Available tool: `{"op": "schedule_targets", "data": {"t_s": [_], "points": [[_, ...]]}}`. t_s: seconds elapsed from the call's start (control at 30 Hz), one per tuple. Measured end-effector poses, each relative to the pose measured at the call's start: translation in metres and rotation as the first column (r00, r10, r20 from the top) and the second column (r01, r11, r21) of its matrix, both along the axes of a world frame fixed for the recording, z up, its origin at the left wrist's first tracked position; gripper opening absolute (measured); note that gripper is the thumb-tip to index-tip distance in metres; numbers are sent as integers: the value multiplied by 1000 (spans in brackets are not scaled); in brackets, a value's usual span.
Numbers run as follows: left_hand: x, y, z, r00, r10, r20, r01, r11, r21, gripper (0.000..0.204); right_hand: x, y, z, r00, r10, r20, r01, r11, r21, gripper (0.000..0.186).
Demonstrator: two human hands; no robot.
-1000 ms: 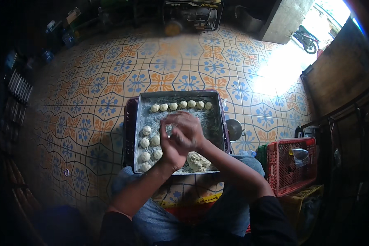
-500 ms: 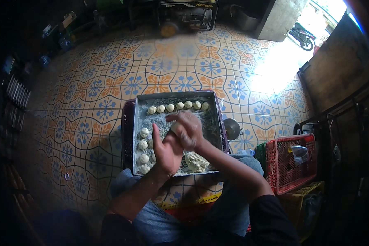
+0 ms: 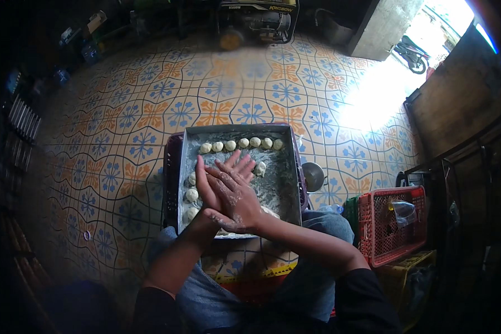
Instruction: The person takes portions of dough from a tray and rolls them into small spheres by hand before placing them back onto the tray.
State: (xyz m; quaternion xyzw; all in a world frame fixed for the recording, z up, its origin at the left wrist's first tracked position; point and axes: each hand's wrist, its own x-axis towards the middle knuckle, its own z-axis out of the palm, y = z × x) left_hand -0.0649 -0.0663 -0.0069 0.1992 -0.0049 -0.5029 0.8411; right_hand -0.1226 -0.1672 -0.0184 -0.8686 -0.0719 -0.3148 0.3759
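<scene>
My left hand and my right hand are pressed palm to palm over the tray, fingers stretched and crossing. The right lies on top, with white flour on its back. The piece of dough seen between them a moment ago is hidden by the palms. A row of small dough balls runs along the tray's far side. More balls line the left side. A loose dough lump lies just right of my fingertips. The large dough mass is mostly covered by my right wrist.
The floured tray rests on a dark purple crate before my knees. A metal bowl stands right of it on the tiled floor. Further right are a red crate and a yellow crate. A generator stands at the back.
My right hand has come down flat across my left palm, covering the dough that showed between them. The loose lump at the right now shows, while the large dough mass is more hidden.
</scene>
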Motion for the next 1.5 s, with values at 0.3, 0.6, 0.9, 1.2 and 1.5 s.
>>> {"op": "schedule_targets", "data": {"t_s": [0.3,0.6,0.9,1.2,1.5], "points": [[-9,-2,-3,998,-36,-42,37,999,23,111,4,-5,-9,989,-141,-48,145,986,79,45],[-53,-11,9,953,-115,280,33,960,279,95,21,-51,-1,750,-72,-657,313,915,256,42],[-13,2,26,991,78,111,-63,989,-134,102,-22,-28,31,981,131,140,-189,778,599,37],[-28,-8,19,974,77,214,-68,996,-50,96,-14,-6,12,975,192,109,-193,981,-2,49],[-33,-19,-13,997,79,19,-78,997,-22,104,7,-35,1,967,-71,-246,144,944,296,41]]}}
